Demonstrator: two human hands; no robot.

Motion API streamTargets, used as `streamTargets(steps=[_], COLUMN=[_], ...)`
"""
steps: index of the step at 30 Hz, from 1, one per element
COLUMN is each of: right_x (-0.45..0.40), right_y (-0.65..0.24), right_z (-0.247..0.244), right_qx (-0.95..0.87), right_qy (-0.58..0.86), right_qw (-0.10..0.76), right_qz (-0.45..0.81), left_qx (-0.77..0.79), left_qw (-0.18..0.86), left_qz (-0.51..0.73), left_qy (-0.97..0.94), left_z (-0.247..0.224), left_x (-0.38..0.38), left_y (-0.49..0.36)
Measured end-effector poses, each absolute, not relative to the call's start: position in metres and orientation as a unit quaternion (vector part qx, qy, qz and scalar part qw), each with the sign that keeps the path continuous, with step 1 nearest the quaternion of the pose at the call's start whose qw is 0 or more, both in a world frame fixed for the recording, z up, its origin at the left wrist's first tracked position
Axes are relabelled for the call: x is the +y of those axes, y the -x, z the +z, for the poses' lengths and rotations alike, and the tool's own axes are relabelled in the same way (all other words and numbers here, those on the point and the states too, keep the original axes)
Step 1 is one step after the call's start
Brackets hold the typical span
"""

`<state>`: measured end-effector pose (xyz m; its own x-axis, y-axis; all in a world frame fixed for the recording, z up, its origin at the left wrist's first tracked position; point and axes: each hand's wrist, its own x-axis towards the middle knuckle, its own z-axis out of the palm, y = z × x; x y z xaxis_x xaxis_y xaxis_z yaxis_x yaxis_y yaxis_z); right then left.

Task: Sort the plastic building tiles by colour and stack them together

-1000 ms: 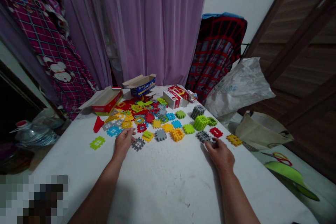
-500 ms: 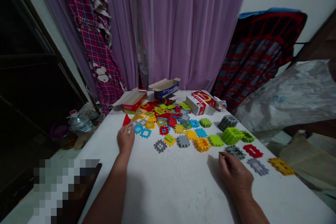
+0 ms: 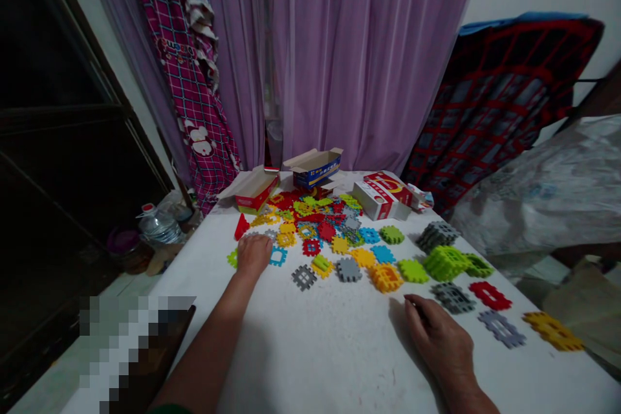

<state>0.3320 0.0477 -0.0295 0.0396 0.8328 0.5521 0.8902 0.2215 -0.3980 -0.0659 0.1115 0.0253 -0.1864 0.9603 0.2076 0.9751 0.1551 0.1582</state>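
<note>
My left hand (image 3: 254, 255) lies palm down over flat toothed plastic blocks at the left of the pile, its fingertips hidden. A blue window-shaped block (image 3: 278, 256) shows just right of it, and a lime-green block (image 3: 233, 259) peeks out on its left. Beyond it is a red triangular block (image 3: 241, 226). My right hand (image 3: 440, 341) rests on the table with fingers curled in, and nothing shows in them. Near its fingertips are a dark grey stack of blocks (image 3: 453, 297) and an orange stack (image 3: 386, 277).
Mixed blocks (image 3: 317, 210) heap at the back of the white table (image 3: 320, 349). Behind them stand an open red box (image 3: 257, 191), a blue box (image 3: 317, 169) and a red-and-white box (image 3: 381, 194). Lime-green stacked blocks (image 3: 445, 263) sit at right. A water bottle (image 3: 158, 225) is left of the table.
My left hand has shifted right over the blue blocks, and the lime-green block now shows beside it. My right hand stays nearly still. The view has turned slightly left.
</note>
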Motion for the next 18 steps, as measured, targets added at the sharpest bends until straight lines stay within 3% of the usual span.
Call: streamTargets(steps=[12, 18], right_x=[0.051, 0.048], right_y=[-0.333, -0.329], right_z=[-0.029, -0.025], right_qx=[-0.701, -0.702], right_qy=[0.602, 0.581], right_qw=[0.378, 0.401], right_qz=[-0.060, -0.097], left_qx=[-0.800, -0.802], left_qw=[-0.052, -0.075], left_qz=[-0.017, -0.029], left_qy=[0.597, 0.591], left_z=[0.044, 0.059], left_x=[0.152, 0.158], left_y=[0.072, 0.070])
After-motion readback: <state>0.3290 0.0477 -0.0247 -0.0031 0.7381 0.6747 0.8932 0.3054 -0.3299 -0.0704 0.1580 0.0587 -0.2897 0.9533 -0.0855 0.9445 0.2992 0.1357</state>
